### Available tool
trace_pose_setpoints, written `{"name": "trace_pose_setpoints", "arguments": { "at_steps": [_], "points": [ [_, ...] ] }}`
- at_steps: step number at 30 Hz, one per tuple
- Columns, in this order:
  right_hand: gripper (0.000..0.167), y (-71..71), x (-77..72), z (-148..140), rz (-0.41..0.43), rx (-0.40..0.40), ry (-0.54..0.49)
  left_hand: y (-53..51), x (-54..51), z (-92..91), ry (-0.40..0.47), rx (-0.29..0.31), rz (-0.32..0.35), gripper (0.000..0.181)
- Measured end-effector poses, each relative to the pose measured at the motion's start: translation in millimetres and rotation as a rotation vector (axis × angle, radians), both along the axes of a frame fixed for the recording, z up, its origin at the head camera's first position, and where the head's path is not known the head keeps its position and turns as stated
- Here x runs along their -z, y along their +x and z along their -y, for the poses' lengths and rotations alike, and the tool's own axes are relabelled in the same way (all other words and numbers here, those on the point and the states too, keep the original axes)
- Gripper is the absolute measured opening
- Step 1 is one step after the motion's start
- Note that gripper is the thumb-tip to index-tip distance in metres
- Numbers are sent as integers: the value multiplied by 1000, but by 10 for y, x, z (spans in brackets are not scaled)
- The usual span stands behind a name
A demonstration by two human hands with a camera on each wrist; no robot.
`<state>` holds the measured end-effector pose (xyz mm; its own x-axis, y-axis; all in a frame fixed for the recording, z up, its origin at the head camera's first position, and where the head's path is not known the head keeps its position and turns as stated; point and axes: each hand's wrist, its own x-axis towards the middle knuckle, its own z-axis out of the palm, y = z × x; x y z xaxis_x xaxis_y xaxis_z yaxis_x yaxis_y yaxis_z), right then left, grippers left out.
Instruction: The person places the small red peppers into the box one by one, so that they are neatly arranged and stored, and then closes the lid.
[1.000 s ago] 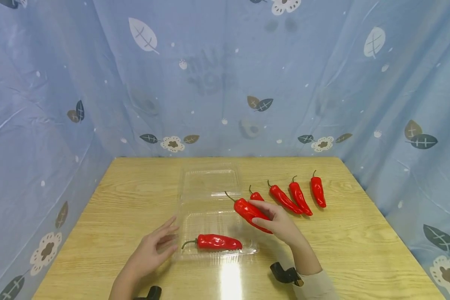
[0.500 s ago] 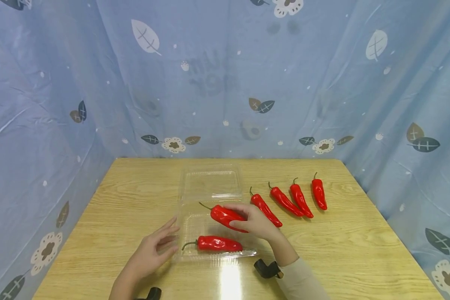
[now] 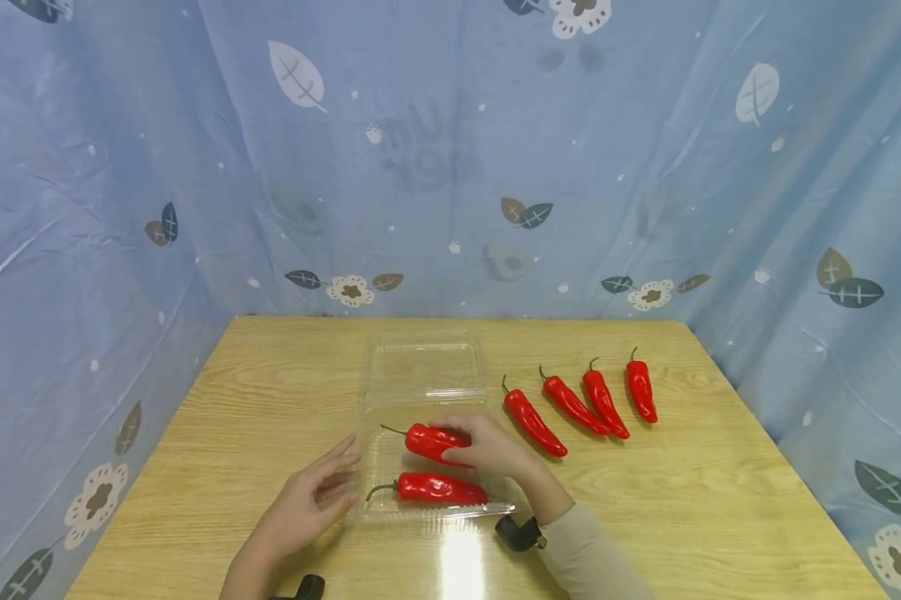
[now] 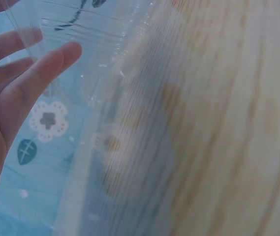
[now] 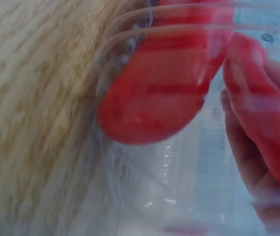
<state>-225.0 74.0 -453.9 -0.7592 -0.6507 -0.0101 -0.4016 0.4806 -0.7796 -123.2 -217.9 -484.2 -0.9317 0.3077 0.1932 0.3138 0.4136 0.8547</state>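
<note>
My right hand (image 3: 488, 447) grips a red pepper (image 3: 426, 441) over the near half of the clear plastic container (image 3: 376, 450), its green stem pointing left. In the right wrist view, fingers and thumb hold that pepper (image 5: 257, 98) from both sides. Nearer me, a second red pepper (image 3: 441, 488) lies in the container; its rounded tip (image 5: 154, 88) shows large in the right wrist view. My left hand (image 3: 300, 507) is at the container's left side, fingers loosely bent, holding no pepper. The left wrist view shows that hand (image 4: 12, 93) with its fingertips at the clear plastic wall.
The container's lid (image 3: 425, 367) lies opened on the far side. To the right, several red peppers (image 3: 534, 423) lie slanted on the wooden table (image 3: 690, 500). Patterned blue cloth (image 3: 420, 167) hangs behind and at both sides. Black curved pieces are at both wrists.
My right hand has moved left with its pepper, from the container's right side to above its near half, and lower. The left hand has hardly moved.
</note>
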Motion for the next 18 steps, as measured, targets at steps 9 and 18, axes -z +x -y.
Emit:
{"name": "trace_pose_setpoints", "arguments": {
  "at_steps": [9, 18],
  "points": [
    [44, 43, 67, 70, 48, 21, 50, 16, 20, -4, -5, 8, -3, 53],
    [43, 22, 103, 117, 117, 23, 45, -3, 28, -7, -4, -2, -9, 54]
  ]
}}
